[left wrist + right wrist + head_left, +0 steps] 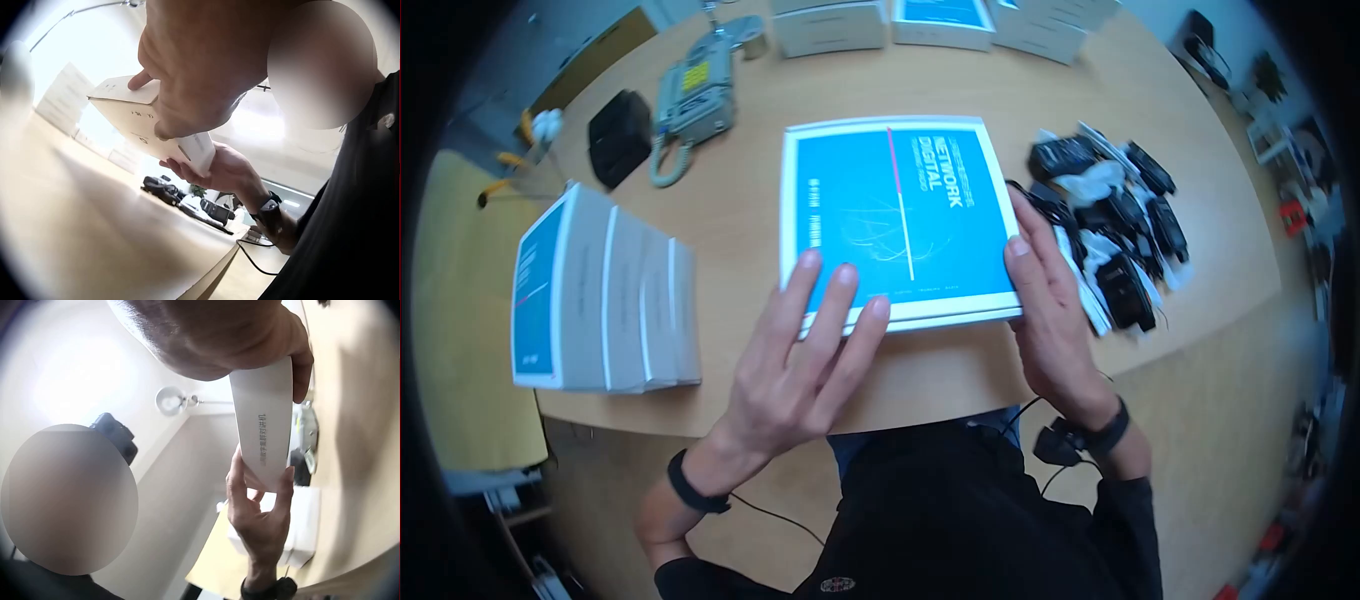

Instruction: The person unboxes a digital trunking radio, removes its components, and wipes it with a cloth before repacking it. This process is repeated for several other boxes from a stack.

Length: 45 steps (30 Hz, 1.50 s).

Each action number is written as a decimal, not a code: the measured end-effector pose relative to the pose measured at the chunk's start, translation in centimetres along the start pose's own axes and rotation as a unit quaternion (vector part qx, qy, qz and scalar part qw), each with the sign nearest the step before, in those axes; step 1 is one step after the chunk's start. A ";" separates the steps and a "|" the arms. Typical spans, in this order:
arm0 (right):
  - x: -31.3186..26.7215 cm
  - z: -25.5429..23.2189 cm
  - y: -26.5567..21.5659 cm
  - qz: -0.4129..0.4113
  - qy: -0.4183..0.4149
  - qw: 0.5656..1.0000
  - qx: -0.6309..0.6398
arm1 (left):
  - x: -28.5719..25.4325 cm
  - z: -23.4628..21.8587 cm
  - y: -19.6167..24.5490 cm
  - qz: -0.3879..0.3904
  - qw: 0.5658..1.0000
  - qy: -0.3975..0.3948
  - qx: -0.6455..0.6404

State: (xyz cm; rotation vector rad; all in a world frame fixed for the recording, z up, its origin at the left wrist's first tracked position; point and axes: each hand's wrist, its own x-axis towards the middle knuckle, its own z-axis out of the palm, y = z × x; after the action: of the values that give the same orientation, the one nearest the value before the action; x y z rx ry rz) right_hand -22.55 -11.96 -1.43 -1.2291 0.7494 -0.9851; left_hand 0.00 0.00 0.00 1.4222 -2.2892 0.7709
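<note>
A flat white box with a blue printed lid (900,210) is held up over the table, its lid facing the head camera. My left hand (795,365) grips its near left corner, with fingers spread over the lid and the thumb underneath, as the right wrist view shows. At the right edge, my right hand (1050,310) holds the box with the thumb on top and fingers around the side and below. The box's pale underside (134,125) with small printed marks shows in the left wrist view, and its printed white side (264,425) in the right wrist view.
A row of similar boxes (585,290) stands at the left table edge. More boxes (830,28) are at the back. A desk telephone (697,85) and a black case (619,138) lie back left. Black devices, cables and plastic wrapping (1115,210) are heaped at the right.
</note>
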 end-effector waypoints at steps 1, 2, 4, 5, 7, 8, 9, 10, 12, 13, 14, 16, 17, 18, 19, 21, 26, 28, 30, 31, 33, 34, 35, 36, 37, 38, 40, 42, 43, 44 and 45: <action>-0.5 -1.0 1.4 -0.009 0.019 1.000 -0.018 | 0.2 1.8 0.4 0.024 1.000 -0.009 -0.013; -0.9 -1.9 2.5 -0.021 0.036 0.999 -0.031 | 0.6 3.0 1.0 0.038 0.999 -0.007 -0.022; -1.5 -3.3 3.6 -0.008 0.045 0.999 -0.027 | 0.8 4.3 2.3 -0.070 0.992 0.022 -0.099; -1.6 -3.5 3.9 -0.006 0.043 0.998 -0.048 | 0.6 4.6 3.2 -0.141 0.976 0.020 -0.166; -1.3 -3.4 4.1 -0.006 0.026 0.998 -0.062 | -1.2 5.5 3.5 -0.147 0.974 0.004 -0.173; -1.4 -3.3 4.4 -0.002 0.025 0.998 -0.056 | -1.9 5.7 3.6 -0.161 0.971 -0.003 -0.179; -1.3 -3.3 4.8 -0.014 0.022 0.994 -0.110 | -2.3 5.8 3.9 -0.159 0.974 -0.013 -0.158; -1.1 -3.2 5.2 -0.029 0.015 0.986 -0.164 | -2.2 5.5 4.1 -0.162 0.975 -0.015 -0.152; -1.1 -3.3 5.5 -0.061 -0.010 0.973 -0.224 | -2.1 4.5 4.5 -0.190 0.962 -0.024 -0.192; -1.2 -3.2 5.6 -0.052 -0.009 0.980 -0.194 | -2.3 4.6 4.7 -0.197 0.962 -0.023 -0.185; -1.2 -2.9 5.6 -0.041 -0.005 0.986 -0.164 | -2.6 4.7 4.9 -0.203 0.957 -0.023 -0.205; -0.9 -2.5 5.1 -0.012 -0.002 0.999 -0.053 | -2.8 4.6 4.7 -0.206 0.953 -0.022 -0.221; -0.9 -2.7 5.1 -0.005 -0.006 0.999 -0.031 | -2.7 4.6 4.5 -0.262 0.917 -0.013 -0.300; -0.9 -2.8 5.1 0.005 -0.011 1.000 -0.009 | -2.7 4.4 4.4 -0.317 0.870 -0.005 -0.377; -1.0 -2.6 4.5 0.032 -0.023 0.999 0.031 | -2.0 4.3 4.2 -0.345 0.845 0.005 -0.408; -1.4 -2.4 4.8 0.023 -0.021 0.999 0.021 | -2.0 4.8 3.5 -0.436 0.746 0.013 -0.503; -1.1 -2.3 5.2 0.054 -0.031 0.988 0.144 | -1.5 4.0 1.5 -0.490 0.583 -0.003 -0.648; -0.9 -2.5 4.4 0.089 -0.043 0.979 0.180 | -1.7 4.1 1.3 -0.486 0.601 -0.008 -0.634; -0.9 -2.6 4.1 0.099 -0.061 0.981 0.155 | -2.2 4.1 1.0 -0.495 0.587 -0.033 -0.639; -0.9 -2.7 4.0 0.100 -0.060 0.981 0.156 | -2.3 4.1 1.0 -0.496 0.587 -0.035 -0.639; -0.8 -2.9 3.7 0.104 -0.092 0.975 0.172 | -2.4 4.0 1.1 -0.497 0.588 -0.028 -0.637; -0.8 -3.0 3.7 0.105 -0.092 0.975 0.171 | -2.5 3.9 1.1 -0.498 0.587 -0.028 -0.637; -0.7 -3.1 3.8 0.109 -0.095 0.972 0.187 | -2.5 3.7 0.9 -0.485 0.606 -0.028 -0.630; -0.6 -3.1 3.9 0.113 -0.098 0.967 0.204 | -2.5 3.6 0.8 -0.473 0.623 -0.028 -0.622; -0.6 -2.9 3.5 0.114 -0.098 0.967 0.205 | -2.4 3.3 0.7 -0.474 0.623 -0.029 -0.621; -0.6 -2.7 2.5 0.174 -0.067 0.960 0.207 | -2.2 2.9 0.6 -0.477 0.623 -0.037 -0.619; -0.6 -2.2 1.5 0.233 -0.036 0.949 0.210 | -1.9 2.5 0.5 -0.480 0.622 -0.048 -0.616; -0.4 -1.7 1.1 0.222 -0.042 0.950 0.214 | -1.7 2.4 0.5 -0.529 0.595 -0.042 -0.604; -0.3 -1.8 0.8 0.219 -0.043 0.951 0.214 | -1.3 2.2 0.5 -0.527 0.596 -0.041 -0.604; -0.2 -2.0 0.7 0.212 -0.051 0.951 0.218 | -0.7 1.9 0.6 -0.521 0.561 -0.021 -0.643; -0.1 -2.1 0.6 0.206 -0.058 0.951 0.223 | -0.3 1.8 0.7 -0.514 0.523 -0.002 -0.680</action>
State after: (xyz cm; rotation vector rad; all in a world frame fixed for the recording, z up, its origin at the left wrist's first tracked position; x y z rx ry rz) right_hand -24.33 -12.70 -2.40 -0.6914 0.6140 -0.6774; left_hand -0.47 -0.60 -1.74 1.3211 -0.8200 -1.1596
